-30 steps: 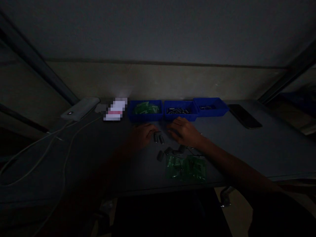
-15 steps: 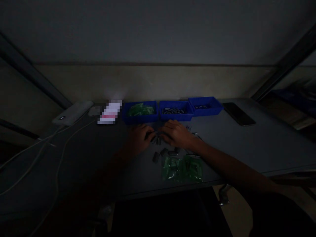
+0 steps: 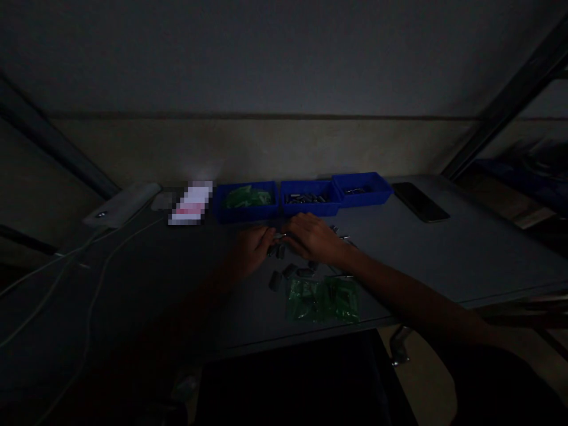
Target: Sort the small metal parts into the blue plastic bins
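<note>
Both hands meet over the grey table, just in front of the blue bins. My left hand [image 3: 256, 245] is closed, its thumb and fingers pinching a small shiny part [image 3: 278, 235]. Close on its right, my right hand [image 3: 308, 236] is closed too, fingertips at the other end of that part. The room is dark and the part's shape is unclear. Several small metal cylinders [image 3: 276, 280] lie below the hands. Nearer the table's front edge are green packets in clear plastic [image 3: 303, 300]. A few thin metal pieces [image 3: 341, 276] lie under and beside my right wrist.
A blue bin with green packets [image 3: 246, 213], another with metal cylinders [image 3: 310, 208] and a third with thin pieces [image 3: 366, 198] stand in a row. A dark phone [image 3: 421, 202] lies right; a lit, blurred-out screen [image 3: 190, 204], white power strip [image 3: 122, 205] and cables lie left.
The whole view has shifted slightly, so the table things appear further left. The fingertips have turned a little, and the small part between them shows brighter.
</note>
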Motion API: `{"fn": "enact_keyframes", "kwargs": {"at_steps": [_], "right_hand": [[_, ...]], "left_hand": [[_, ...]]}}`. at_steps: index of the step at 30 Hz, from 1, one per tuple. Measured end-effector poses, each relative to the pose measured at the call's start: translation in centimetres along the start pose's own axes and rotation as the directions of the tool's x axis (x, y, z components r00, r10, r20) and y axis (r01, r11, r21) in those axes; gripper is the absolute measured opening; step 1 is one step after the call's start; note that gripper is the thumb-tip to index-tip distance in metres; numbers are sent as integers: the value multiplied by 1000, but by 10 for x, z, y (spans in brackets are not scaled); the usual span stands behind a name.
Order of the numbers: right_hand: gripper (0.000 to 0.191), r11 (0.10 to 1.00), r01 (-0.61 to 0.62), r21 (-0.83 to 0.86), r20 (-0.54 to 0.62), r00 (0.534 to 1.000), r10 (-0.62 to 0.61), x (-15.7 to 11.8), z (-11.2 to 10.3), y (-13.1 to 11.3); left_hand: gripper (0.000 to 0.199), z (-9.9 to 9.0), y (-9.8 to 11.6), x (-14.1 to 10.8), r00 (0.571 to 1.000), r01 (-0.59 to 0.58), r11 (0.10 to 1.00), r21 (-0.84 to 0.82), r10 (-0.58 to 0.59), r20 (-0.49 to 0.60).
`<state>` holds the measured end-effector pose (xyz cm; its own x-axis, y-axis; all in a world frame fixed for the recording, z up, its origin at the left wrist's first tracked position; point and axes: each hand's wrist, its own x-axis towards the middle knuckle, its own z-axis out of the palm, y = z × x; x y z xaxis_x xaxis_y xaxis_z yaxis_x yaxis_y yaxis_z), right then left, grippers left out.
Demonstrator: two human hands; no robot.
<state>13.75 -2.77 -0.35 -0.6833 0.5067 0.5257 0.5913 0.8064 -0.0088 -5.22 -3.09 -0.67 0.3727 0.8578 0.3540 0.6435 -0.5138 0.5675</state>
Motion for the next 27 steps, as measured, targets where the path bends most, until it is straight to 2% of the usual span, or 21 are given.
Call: {"fn": "enact_keyframes", "kwargs": {"at_steps": [3,6,10,15,20,27], "right_hand": [[23,998,-39,55,-12,999,40,0,0,1],[23,987,-84,135,-51,995,91,-1,0,3],[24,970,-124,210,-81,986,143,-1,-1,4],[20,953,-144,266,-142,972,187,-3,-2,4],[23,962,-160,222,-214,955,208,-6,-6,5],[20,992,-81,96,-118,989,92,-7,-12,5]], "left_hand": [[21,0,1,-1,998,-34,995,-99,29,-49],[21,2,0,-1,990,-103,982,-156,86,-110],[17,4,-3,4,984,-144,983,-111,130,-122],[19,7,-1,12,982,-140,987,-85,127,-138],[28,8,2,21,992,-70,989,-130,55,-115],[39,4,12,10,997,-26,991,-133,17,-71]]}}
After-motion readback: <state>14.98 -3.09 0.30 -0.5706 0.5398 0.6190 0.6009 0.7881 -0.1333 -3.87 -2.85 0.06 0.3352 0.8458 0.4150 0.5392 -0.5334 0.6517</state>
